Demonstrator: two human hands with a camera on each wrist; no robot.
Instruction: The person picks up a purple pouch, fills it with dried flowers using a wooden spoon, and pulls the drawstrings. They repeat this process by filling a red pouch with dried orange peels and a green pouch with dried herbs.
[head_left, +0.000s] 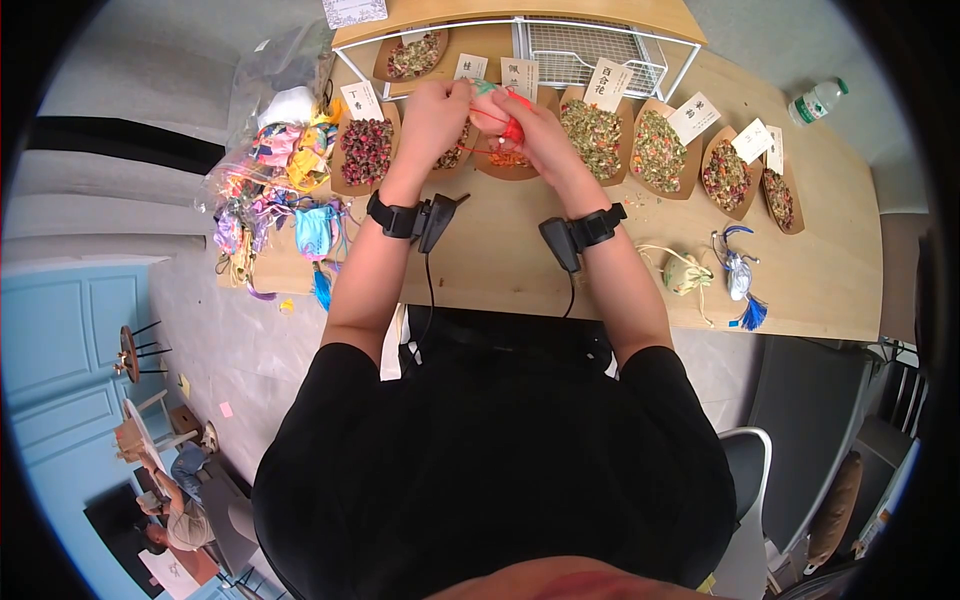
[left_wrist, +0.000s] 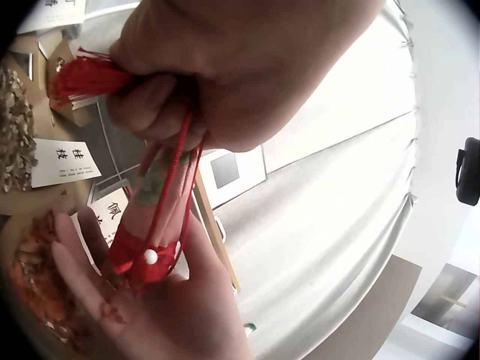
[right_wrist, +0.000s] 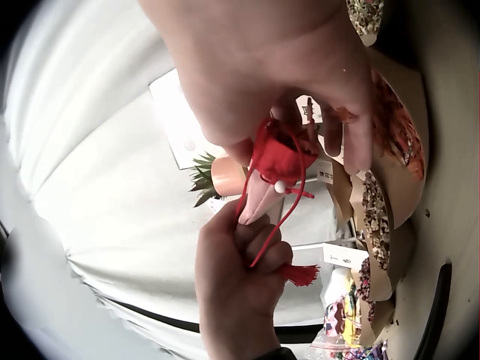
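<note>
Both hands hold a small pink and red drawstring pouch (head_left: 487, 112) above the trays at the table's back. My left hand (head_left: 435, 115) grips its pink end in a fist, and a red tassel (left_wrist: 90, 79) sticks out from that fist. Red cords (left_wrist: 166, 184) run along the pouch. At the red end (right_wrist: 281, 161), which carries a white bead (left_wrist: 151, 256), my right hand (head_left: 548, 140) holds the pouch between thumb and fingers. Orange-red petal bits (left_wrist: 112, 311) cling to the right fingers. Under the hands lies a tray of orange petals (right_wrist: 397, 127).
Paper trays of dried flowers (head_left: 592, 135) with name cards (head_left: 608, 84) line the table's back. Colourful pouches (head_left: 290, 150) pile up at left. Two finished-looking pouches (head_left: 688, 272) lie at front right. A water bottle (head_left: 818, 102) and white rack (head_left: 590, 50) stand behind.
</note>
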